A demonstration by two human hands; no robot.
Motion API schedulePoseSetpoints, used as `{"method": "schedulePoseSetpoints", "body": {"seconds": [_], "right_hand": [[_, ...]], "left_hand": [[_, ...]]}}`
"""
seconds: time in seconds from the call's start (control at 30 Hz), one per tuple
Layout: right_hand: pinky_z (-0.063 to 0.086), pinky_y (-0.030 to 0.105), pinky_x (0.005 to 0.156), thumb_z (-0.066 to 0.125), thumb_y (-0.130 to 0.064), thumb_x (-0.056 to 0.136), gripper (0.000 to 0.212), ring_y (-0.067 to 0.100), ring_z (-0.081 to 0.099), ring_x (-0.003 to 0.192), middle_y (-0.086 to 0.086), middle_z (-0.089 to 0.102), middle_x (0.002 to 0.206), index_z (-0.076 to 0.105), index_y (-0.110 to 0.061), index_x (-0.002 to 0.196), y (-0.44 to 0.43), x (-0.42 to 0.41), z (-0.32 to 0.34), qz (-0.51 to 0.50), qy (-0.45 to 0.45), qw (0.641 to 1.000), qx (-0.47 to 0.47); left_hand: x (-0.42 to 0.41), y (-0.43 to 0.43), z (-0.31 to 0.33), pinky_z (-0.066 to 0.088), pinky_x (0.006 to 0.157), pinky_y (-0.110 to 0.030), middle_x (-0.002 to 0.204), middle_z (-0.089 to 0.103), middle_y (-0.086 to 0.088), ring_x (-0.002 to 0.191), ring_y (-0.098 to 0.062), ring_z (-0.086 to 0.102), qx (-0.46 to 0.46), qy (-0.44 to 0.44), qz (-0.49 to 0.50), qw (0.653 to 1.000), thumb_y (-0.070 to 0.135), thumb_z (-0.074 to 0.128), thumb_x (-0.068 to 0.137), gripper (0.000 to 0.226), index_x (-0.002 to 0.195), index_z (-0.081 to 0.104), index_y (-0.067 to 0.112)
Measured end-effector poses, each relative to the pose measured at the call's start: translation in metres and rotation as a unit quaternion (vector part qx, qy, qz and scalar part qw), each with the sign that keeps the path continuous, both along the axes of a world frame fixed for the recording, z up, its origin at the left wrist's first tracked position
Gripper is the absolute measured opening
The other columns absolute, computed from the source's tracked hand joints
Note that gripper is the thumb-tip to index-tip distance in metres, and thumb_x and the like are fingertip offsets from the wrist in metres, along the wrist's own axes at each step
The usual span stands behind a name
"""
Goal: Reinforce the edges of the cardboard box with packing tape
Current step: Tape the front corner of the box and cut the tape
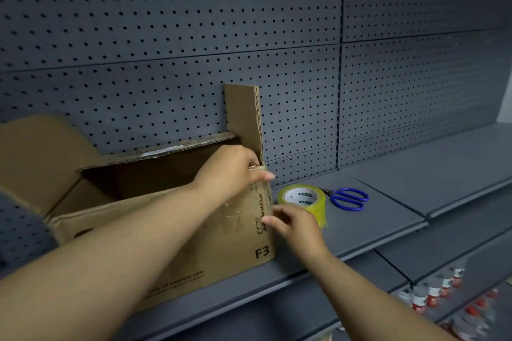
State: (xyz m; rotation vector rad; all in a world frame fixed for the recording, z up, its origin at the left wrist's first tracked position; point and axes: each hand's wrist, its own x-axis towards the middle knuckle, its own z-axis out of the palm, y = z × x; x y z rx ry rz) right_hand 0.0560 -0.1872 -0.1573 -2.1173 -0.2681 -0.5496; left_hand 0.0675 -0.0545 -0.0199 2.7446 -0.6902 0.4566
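Observation:
An open brown cardboard box (210, 252) stands on a grey metal shelf (374, 219), its flaps up. My left hand (232, 169) reaches across the box's top and pinches its upper right corner, where clear tape glints on the front face. My right hand (296, 227) presses its fingers against the box's right vertical edge, halfway down. A roll of yellowish clear packing tape (303, 201) lies flat on the shelf just right of the box, partly behind my right hand.
Blue-handled scissors (349, 198) lie on the shelf right of the tape roll. A grey pegboard wall (249, 36) backs the shelf. Small red-and-white bottles (432, 293) sit on a lower shelf at the bottom right.

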Motion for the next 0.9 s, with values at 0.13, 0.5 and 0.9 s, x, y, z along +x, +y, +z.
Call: {"method": "schedulePoseSetpoints", "body": {"seconds": [0.13,0.5,0.9], "right_hand": [[0.031,0.021,0.041,0.012,-0.058,0.093,0.076,0.013,0.051,0.042,-0.002,0.056,0.047,0.062,-0.019,0.05,0.002,0.004,-0.003,-0.118,-0.09,0.958,-0.244],[0.029,0.03,0.066,0.015,-0.058,0.09,0.07,0.032,0.058,0.089,0.017,0.065,0.097,0.06,-0.005,0.091,-0.01,0.01,-0.003,0.02,-0.02,0.95,-0.311],[0.039,0.028,0.066,0.044,-0.045,0.092,0.035,0.026,0.058,0.077,0.006,0.063,0.077,0.058,-0.017,0.076,-0.078,0.017,0.055,0.073,0.028,0.955,-0.286]], "left_hand": [[0.0,-0.002,0.0,0.047,0.069,-0.028,0.085,0.069,-0.003,0.075,-0.014,0.06,0.016,-0.017,0.003,1.0,0.049,0.057,0.083,0.037,0.089,0.07,0.015],[-0.005,-0.011,-0.001,0.033,0.052,-0.026,0.064,0.049,0.007,0.067,-0.016,0.051,0.032,-0.041,0.069,0.996,0.048,0.053,0.087,0.035,0.075,0.059,0.016],[-0.029,-0.052,-0.014,0.042,0.085,-0.037,0.1,0.066,-0.007,0.094,-0.028,0.061,-0.031,-0.071,0.288,0.954,0.038,0.037,0.096,0.033,0.102,0.057,0.013]]}}
